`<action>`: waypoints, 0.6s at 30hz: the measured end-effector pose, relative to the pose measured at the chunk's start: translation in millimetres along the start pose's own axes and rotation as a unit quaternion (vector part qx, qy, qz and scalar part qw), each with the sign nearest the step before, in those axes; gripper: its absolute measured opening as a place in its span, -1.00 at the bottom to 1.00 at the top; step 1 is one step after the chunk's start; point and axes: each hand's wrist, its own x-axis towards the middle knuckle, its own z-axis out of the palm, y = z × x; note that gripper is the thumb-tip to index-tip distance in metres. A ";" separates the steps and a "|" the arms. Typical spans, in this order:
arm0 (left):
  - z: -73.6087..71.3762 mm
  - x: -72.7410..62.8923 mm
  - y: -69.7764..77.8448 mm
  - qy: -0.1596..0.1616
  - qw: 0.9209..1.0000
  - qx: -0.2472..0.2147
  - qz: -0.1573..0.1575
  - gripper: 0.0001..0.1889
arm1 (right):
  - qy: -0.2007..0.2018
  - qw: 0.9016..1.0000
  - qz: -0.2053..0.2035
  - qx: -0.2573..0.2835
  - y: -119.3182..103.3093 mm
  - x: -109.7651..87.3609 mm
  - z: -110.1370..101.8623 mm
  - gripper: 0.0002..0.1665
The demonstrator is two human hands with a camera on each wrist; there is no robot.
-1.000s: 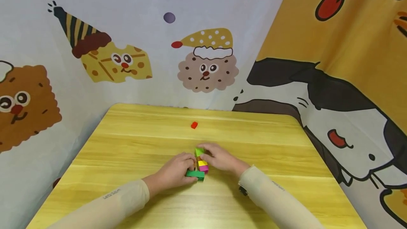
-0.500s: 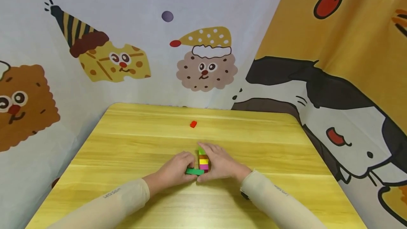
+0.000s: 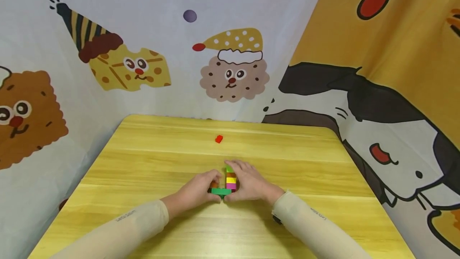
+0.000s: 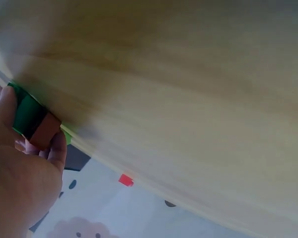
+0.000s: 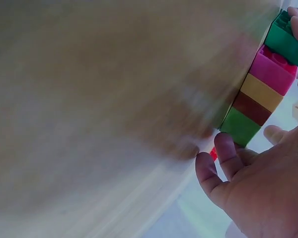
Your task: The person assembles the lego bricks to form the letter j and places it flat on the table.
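My left hand (image 3: 195, 189) grips a long dark green brick (image 3: 221, 191), thumb on its near side, fingers curled by an orange-brown brick (image 4: 44, 132) joined at the green brick's left end. The dark green brick lies across the near end of a joined row: a magenta brick (image 5: 274, 70), a yellow brick (image 5: 261, 92), a brown brick (image 5: 252, 108) and a light green brick (image 5: 241, 128). My right hand (image 3: 249, 183) spans that row lengthwise, its fingers curled at the light green far end and its thumb at the dark green brick.
A small red brick (image 3: 219, 139) lies alone farther back on the wooden table (image 3: 161, 143). Behind the table hangs a cloth (image 3: 172, 51) printed with cartoon figures.
My right thumb has come down to the near end of the row. The dark green brick has moved slightly away from me and now lies squarer against the row. The red brick stays put.
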 end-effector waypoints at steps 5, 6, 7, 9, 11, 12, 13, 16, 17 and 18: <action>0.0 2.9 1.4 -0.006 1.000 -0.002 -0.010 -0.30 | 0.003 1.000 0.005 0.001 0.3 0.0 0.0 0.44; 0.0 3.3 1.7 -0.007 1.000 -0.002 -0.009 -0.30 | 0.004 1.000 0.005 0.001 0.3 -0.2 -0.1 0.45; -0.1 3.6 2.1 -0.008 1.000 -0.001 -0.010 -0.30 | 0.003 1.000 0.006 0.001 0.3 -0.5 -0.3 0.46; -0.1 3.9 3.1 -0.010 1.000 0.002 -0.007 -0.29 | 0.003 1.000 0.007 0.002 0.4 -1.1 -0.3 0.48; -0.1 3.7 4.0 -0.012 1.000 0.003 -0.007 -0.29 | 0.005 1.000 0.006 0.005 0.3 -2.1 -0.6 0.50; 0.2 3.7 3.9 -0.012 1.000 0.004 -0.007 -0.30 | 0.007 1.000 0.005 0.006 0.1 -2.6 -0.9 0.51; 0.3 3.3 4.1 -0.011 1.000 0.005 -0.005 -0.30 | 0.008 1.000 0.005 0.007 -0.2 -3.4 -1.1 0.52; 0.4 1.5 4.7 -0.008 1.000 0.008 0.007 -0.28 | 0.008 1.000 0.004 0.009 -1.5 -6.3 -3.2 0.59; -0.4 0.5 5.2 -0.008 1.000 0.005 0.008 -0.25 | 0.007 1.000 0.005 0.017 -2.2 -7.8 -4.9 0.61; -1.5 -0.6 5.2 -0.005 1.000 0.003 0.010 -0.21 | 0.005 1.000 0.008 0.026 -2.8 -9.4 -7.1 0.63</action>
